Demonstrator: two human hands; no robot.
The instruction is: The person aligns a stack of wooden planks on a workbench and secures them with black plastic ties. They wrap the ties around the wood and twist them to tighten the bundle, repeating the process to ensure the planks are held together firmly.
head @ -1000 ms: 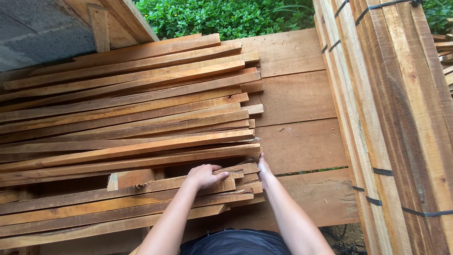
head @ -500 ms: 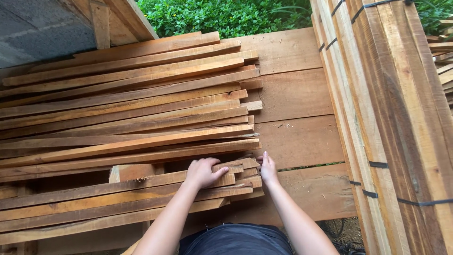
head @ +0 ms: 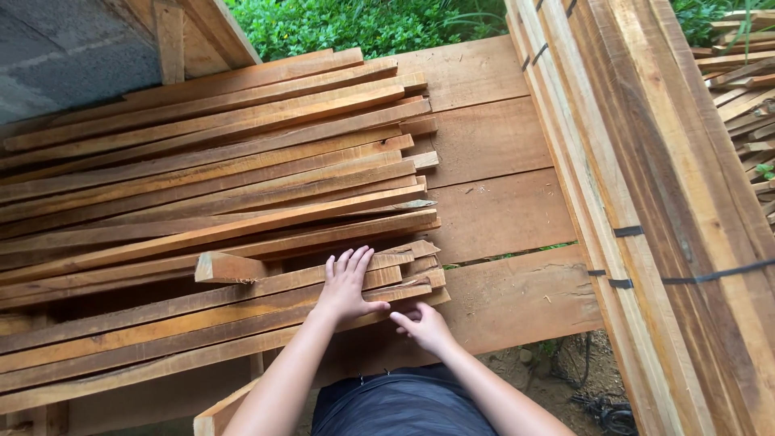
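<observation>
A loose pile of long, thin wooden slats [head: 210, 194] lies across wide planks [head: 500, 210], their ends facing right. My left hand [head: 347, 284] rests flat, fingers spread, on the top of the nearest slats close to their ends. My right hand [head: 424, 324] is just to its right, fingers curled against the end of the lowest near slat [head: 242, 335]. A short cut-off slat end [head: 230, 268] sticks out of the pile to the left of my left hand.
A tall bundle of strapped boards [head: 646, 202] runs along the right side. More slats [head: 747, 105] lie at the far right. Green plants [head: 363, 24] grow beyond the planks. A grey wall [head: 64, 56] and timber frame [head: 169, 40] stand at upper left. Dirt and cables [head: 597, 408] show below.
My right hand has dropped from the slat ends down to the lowest near slat. My left hand has stayed flat on the pile, shifting only slightly.
</observation>
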